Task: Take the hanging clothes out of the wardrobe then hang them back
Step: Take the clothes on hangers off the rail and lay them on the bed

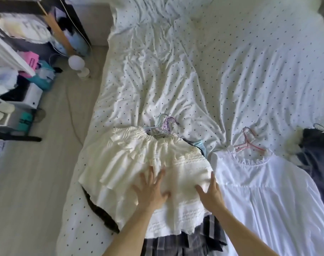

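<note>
Both hands, left hand (151, 189) and right hand (211, 193), lie flat with fingers spread on the cream garment (139, 159), steadying the pile on the bed (194, 71) for pickup.

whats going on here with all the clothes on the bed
A person leans over the bed with open fingers on a cream skirt. The left hand lies flat on it and the right hand is at its right edge. The skirt tops a pile with a plaid skirt underneath and hangers sticking out. A white dress on a pink hanger lies alongside.
</note>
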A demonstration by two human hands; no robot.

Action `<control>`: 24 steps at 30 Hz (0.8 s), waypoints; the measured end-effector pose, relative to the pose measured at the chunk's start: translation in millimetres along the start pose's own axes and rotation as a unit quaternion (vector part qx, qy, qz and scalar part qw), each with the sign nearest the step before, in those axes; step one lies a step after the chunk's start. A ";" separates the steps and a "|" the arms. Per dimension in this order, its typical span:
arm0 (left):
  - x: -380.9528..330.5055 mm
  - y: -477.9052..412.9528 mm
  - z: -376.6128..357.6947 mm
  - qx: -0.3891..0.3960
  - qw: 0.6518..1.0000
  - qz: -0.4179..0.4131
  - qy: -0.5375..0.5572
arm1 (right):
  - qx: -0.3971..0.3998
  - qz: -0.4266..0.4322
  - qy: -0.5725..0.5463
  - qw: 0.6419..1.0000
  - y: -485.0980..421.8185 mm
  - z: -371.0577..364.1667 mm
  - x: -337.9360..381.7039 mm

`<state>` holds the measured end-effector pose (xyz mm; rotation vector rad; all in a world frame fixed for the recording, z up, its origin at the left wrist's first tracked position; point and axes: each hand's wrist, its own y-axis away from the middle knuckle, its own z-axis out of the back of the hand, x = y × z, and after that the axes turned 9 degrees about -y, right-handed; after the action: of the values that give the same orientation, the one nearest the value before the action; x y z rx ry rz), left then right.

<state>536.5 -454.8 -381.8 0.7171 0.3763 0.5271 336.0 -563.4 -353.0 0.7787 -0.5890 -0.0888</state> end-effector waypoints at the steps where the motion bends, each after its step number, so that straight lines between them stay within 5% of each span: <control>1: 1.1 0.8 -5.6 -0.012 1.000 -0.004 -0.012 | -0.006 -0.017 -0.025 1.000 -2.7 0.7 -1.3; 12: -12.2 45.3 -0.4 -0.095 0.993 -0.062 0.033 | -0.095 0.027 0.032 0.995 31.0 31.8 -37.2; 15: -27.2 64.9 -11.2 -0.058 0.995 -0.057 0.050 | -0.015 0.034 0.089 0.995 42.9 36.5 -46.1; 19: -33.9 76.8 -27.3 -0.006 0.997 -0.029 -0.074 | 0.124 0.057 0.173 0.975 58.4 34.2 -44.3; 24: -29.4 85.2 -15.8 0.046 0.992 0.005 -0.115 | 0.123 0.079 0.157 0.977 86.8 44.3 -46.5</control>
<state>477.3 -409.4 -328.7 0.8604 0.1833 0.4323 261.9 -516.0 -290.5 0.9593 -0.3607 0.2548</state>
